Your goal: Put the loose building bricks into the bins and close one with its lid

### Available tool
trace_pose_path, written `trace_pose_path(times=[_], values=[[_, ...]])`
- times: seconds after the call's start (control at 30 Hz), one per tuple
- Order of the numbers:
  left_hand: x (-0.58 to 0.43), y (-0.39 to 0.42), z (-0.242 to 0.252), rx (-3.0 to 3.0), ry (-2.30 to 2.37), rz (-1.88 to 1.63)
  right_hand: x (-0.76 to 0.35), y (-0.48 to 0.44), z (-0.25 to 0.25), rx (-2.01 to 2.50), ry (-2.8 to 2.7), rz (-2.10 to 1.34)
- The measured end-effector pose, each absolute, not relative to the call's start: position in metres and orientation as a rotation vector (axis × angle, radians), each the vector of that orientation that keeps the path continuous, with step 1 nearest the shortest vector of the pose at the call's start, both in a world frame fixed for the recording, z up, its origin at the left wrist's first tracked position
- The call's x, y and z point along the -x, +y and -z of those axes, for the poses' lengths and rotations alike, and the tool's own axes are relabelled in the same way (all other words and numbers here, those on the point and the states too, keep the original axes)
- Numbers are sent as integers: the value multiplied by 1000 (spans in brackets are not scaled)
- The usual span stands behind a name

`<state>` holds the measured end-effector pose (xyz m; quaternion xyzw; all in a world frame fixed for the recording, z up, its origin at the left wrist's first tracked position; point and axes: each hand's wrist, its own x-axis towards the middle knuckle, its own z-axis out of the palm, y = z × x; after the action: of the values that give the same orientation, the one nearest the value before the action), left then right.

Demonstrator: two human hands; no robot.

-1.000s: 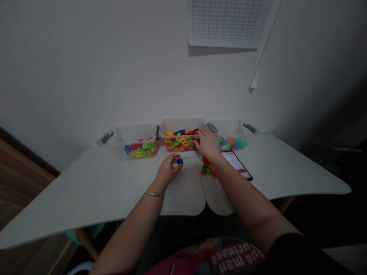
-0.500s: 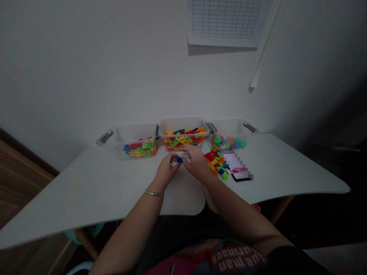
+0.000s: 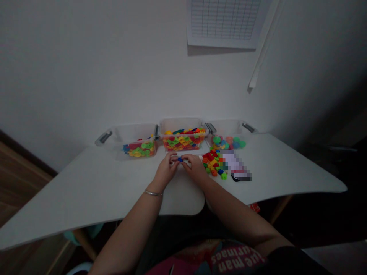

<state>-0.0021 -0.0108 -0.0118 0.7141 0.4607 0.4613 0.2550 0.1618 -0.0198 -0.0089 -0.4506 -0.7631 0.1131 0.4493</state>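
A small blue toy brick [image 3: 180, 159] is pinched between my two hands above the white table [image 3: 183, 194]. My left hand [image 3: 168, 167] grips it from the left with thumb and fingers. From the right, the thumb and fingertips of my right hand [image 3: 194, 166] close on the same brick. Its exact shape is too small and dim to make out. Beside my right hand lies a pile of loose toy bricks [image 3: 212, 162] in red, yellow, green, orange and blue.
Against the wall stand a left clear bin [image 3: 130, 133], a middle clear bin [image 3: 183, 123] and a right clear bin [image 3: 229, 128], each holding colourful plastic pieces. A phone [image 3: 241, 177], partly blurred out, lies right of the pile. A printed grid sheet [image 3: 225, 42] hangs on the wall.
My right hand's fingers, stretched out before, have curled in and now pinch the blue brick. The left hand stays nearly in place.
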Motion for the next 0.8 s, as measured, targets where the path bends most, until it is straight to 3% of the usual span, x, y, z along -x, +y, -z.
trace_pose_path(times=[0.33, 0.5, 0.8], values=[[1, -14, 8, -2040, 1259, -1126, -162, -11, 20, 1130, -1702, -703], [1, -15, 7, -1993, 1237, -1181, -163, -11, 12, 1065, -1708, -625], [5, -6, 18, -2154, 1308, -1153, -190, 9, -38, 1094, -1584, -193]])
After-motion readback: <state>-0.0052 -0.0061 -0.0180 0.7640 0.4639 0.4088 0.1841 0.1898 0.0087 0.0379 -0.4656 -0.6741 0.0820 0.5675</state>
